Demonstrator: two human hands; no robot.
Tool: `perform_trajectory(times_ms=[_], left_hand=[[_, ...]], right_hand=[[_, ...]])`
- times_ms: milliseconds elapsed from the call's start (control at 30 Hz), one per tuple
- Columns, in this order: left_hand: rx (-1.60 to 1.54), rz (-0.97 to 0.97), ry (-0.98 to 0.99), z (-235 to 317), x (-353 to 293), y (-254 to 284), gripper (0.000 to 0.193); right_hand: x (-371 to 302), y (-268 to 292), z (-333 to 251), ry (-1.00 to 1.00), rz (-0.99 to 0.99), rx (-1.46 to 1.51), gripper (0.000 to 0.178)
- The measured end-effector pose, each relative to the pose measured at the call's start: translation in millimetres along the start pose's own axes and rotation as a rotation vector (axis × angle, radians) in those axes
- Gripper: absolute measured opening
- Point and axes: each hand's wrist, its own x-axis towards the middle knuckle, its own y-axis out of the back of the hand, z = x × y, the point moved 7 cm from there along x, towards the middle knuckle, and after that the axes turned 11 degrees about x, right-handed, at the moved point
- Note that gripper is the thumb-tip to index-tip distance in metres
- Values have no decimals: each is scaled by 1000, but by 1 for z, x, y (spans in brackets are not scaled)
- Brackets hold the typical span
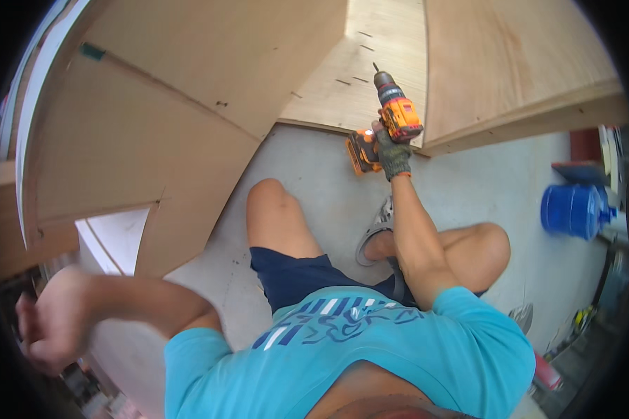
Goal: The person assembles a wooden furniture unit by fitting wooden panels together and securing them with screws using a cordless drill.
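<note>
An orange and black cordless drill (400, 117) is in my right hand (393, 148), which wears a dark green glove and is closed round its grip. The drill's bit points away from me, above the pale plywood panel (391, 84); I cannot tell whether the tip touches it. Several thin dark marks or slots show on that panel to the left of the bit. Out at the far left, my bare left hand (56, 321) is raised and smeared by motion, its fingers seemingly bent. Nothing can be made out in it.
A large wooden panel (147, 126) with a cut-out slants up on my left. Another plywood board (517, 63) stands at the right. Grey floor (300, 153) lies between my legs and the wood. A blue water jug (569, 211) lies at the right, with assorted clutter beyond it.
</note>
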Motion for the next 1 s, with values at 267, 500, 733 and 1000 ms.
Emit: perform_trajectory(times_ms=[267, 500, 733, 1000], left_hand=[[-103, -1138, 2086, 168, -452, -4, 36], [-423, -757, 2125, 129, -426, -46, 30], [-412, -675, 2196, 114, -434, -38, 31], [-494, -697, 2151, 113, -430, -43, 33]], right_hand=[[-67, -79, -23, 349, -452, -248, 32], [-85, -138, -71, 84, -717, -72, 37], [-82, -152, -98, 228, -700, -161, 35], [-85, -153, -100, 322, -660, -92, 30]])
